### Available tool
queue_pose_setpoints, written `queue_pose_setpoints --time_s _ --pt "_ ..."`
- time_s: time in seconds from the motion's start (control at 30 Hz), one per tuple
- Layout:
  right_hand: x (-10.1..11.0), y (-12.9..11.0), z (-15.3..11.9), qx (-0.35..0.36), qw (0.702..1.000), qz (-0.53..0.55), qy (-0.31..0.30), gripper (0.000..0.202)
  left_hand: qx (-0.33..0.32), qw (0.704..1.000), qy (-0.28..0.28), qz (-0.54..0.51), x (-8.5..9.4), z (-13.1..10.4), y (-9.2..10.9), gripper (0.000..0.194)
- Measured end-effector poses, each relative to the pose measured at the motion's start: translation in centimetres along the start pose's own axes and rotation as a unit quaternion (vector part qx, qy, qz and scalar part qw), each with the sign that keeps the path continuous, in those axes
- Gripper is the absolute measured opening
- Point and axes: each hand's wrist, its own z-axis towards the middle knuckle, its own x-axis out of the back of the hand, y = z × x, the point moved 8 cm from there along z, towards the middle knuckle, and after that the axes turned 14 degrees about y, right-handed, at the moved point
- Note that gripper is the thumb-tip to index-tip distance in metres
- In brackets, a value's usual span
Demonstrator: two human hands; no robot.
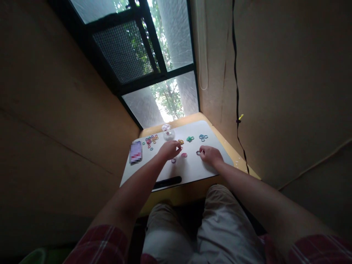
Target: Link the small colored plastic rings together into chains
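Observation:
Small coloured ring-shaped hair ties lie on a white board. My left hand is over the board's middle with fingers pinched together, right beside the yellow hair ties; what the fingertips hold is too small to make out. My right hand is closed, its fingertips at a dark purple hair tie. Between the hands are pink hair ties, with a single purple hair tie nearer me. Green hair ties and blue-grey hair ties form separate groups farther back.
A mixed pile of hair ties is on the board's left, beside a phone-like object with a blurred face. A clear round container stands at the back. The white board has a black strip at its front edge. A window rises behind.

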Motion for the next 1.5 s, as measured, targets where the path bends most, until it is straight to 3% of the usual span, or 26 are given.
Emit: queue_pose_setpoints --time_s 0.33,0.43,0.53,0.63,0.77,0.83,0.97,1.13,1.27,1.5 --pt "0.2 0.1 0.1 -0.004 1.0 0.003 -0.002 0.025 -0.007 0.998 -0.055 -0.001 -2.0 -0.7 0.6 0.016" --pt "0.1 0.4 0.2 -0.017 1.0 -0.011 -0.001 0.025 0.002 0.999 -0.037 -0.021 -1.2 -0.9 -0.1 0.016" --pt "0.0 0.3 0.2 -0.011 1.0 -0.025 0.001 0.024 0.03 0.999 0.005 -0.02 0.6 -1.9 -2.2 0.018" --pt "0.1 -0.1 0.0 0.008 0.999 -0.035 0.005 0.02 0.097 0.994 0.046 -0.026 2.2 -4.2 -5.7 0.019" --pt "0.1 -1.2 -0.4 0.06 0.998 -0.028 0.009 0.032 0.204 0.975 0.077 -0.053 2.6 -9.2 -9.6 0.015" --pt "0.3 -1.7 -0.5 0.081 0.996 -0.027 0.015 0.035 0.233 0.958 0.143 -0.086 2.9 -11.8 -10.3 0.016" --pt "0.3 -2.0 -0.6 0.092 0.995 -0.029 0.019 0.024 0.231 0.951 0.188 -0.089 2.3 -15.0 -9.7 0.013" --pt "0.1 -1.7 -0.7 0.081 0.996 -0.022 0.018 0.022 0.202 0.962 0.176 -0.046 1.9 -14.9 -8.7 0.012" --pt "-0.2 -1.5 -0.5 0.073 0.997 -0.016 0.008 0.026 0.23 0.962 0.147 0.0 1.4 -14.1 -9.2 0.016" --pt "-0.6 -1.2 -0.1 0.057 0.998 -0.027 -0.007 0.032 0.324 0.933 0.134 0.084 0.2 -13.0 -11.4 0.052"
